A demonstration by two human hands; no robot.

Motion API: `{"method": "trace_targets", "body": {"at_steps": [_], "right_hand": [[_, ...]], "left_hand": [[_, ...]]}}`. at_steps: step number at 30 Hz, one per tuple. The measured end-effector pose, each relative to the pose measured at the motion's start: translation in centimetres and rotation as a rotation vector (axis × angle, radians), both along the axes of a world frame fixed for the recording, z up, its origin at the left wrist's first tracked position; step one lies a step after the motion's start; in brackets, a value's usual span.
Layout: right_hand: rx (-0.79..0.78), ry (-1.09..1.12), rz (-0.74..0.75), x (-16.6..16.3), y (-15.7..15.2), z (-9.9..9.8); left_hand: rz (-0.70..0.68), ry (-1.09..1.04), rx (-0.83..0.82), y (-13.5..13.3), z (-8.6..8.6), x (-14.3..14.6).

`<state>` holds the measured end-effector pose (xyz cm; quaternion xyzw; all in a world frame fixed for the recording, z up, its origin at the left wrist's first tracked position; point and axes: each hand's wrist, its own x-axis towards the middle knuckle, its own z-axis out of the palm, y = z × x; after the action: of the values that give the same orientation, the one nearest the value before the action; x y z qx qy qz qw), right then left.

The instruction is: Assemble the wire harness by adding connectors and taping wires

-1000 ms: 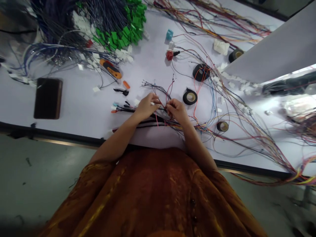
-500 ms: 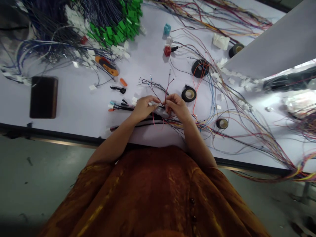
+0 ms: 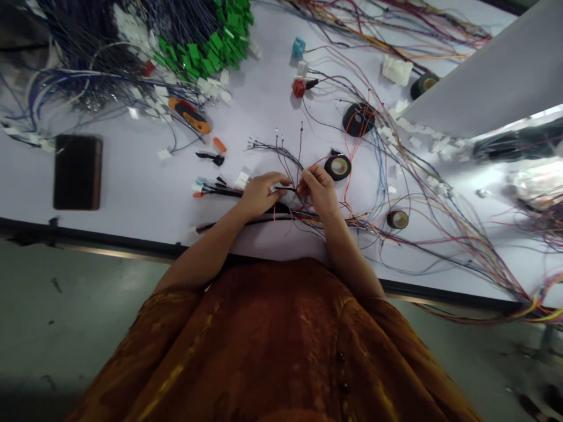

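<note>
My left hand (image 3: 260, 193) is closed in a pinch on the dark-wrapped part of a wire harness (image 3: 281, 207), thumb and forefinger reaching to the right. Close beside it, my right hand (image 3: 318, 186) pinches thin wires that branch off at the same spot. Loose wire ends (image 3: 281, 149) with small metal terminals fan out above both hands. To the left of my left hand, the black sleeved ends of the harness carry small connectors (image 3: 199, 189) in blue, white and orange. A roll of black tape (image 3: 338, 167) lies just above my right hand.
An orange utility knife (image 3: 190, 115), an orange cap (image 3: 219, 145) and a black clip (image 3: 211, 158) lie left. A phone (image 3: 78, 172) rests farther left. Green connectors (image 3: 215, 50) are heaped behind. Another tape roll (image 3: 358, 120) and tangled wires spread right; a white pillar (image 3: 488, 76) stands there.
My right hand has shifted slightly, and a red wire now stretches from its fingertips toward the tape roll. The fanned wire ends have moved a little. My left hand stays nearly in place.
</note>
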<state>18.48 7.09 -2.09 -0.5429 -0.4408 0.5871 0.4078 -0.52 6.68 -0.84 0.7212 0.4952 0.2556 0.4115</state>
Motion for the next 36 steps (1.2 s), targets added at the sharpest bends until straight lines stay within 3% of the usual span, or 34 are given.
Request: {"method": "trace_targets", "body": {"at_steps": [3,8,14,17,23,31,36], "right_hand": [[0.034,0.064,0.024,0.3,0.0,-0.1],[0.006,-0.038,0.071,0.1,0.2,0.3],[-0.008,-0.073,0.084,-0.5,0.1,0.7],[0.003,-0.153,0.079,-0.9,0.1,0.9],[0.342,-0.471,0.277,-1.3,-0.3,1.1],[0.146,-0.511,0.017,-0.7,-0.5,-0.1],[0.014,-0.335,0.2,-0.3,1.2,1.4]], "left_hand": [[0.028,0.014,0.015,0.0,-0.2,0.4],[0.197,-0.084,0.085,0.6,-0.3,1.5],[0.281,-0.257,-0.109,1.7,-0.9,1.7],[0.284,-0.317,-0.103,1.6,-0.5,1.6],[0.261,-0.39,-0.178,1.7,0.0,1.1],[0.405,-0.474,-0.098,0.8,-0.8,-0.2],[0.294,-0.416,0.094,0.4,0.4,-0.3]]}}
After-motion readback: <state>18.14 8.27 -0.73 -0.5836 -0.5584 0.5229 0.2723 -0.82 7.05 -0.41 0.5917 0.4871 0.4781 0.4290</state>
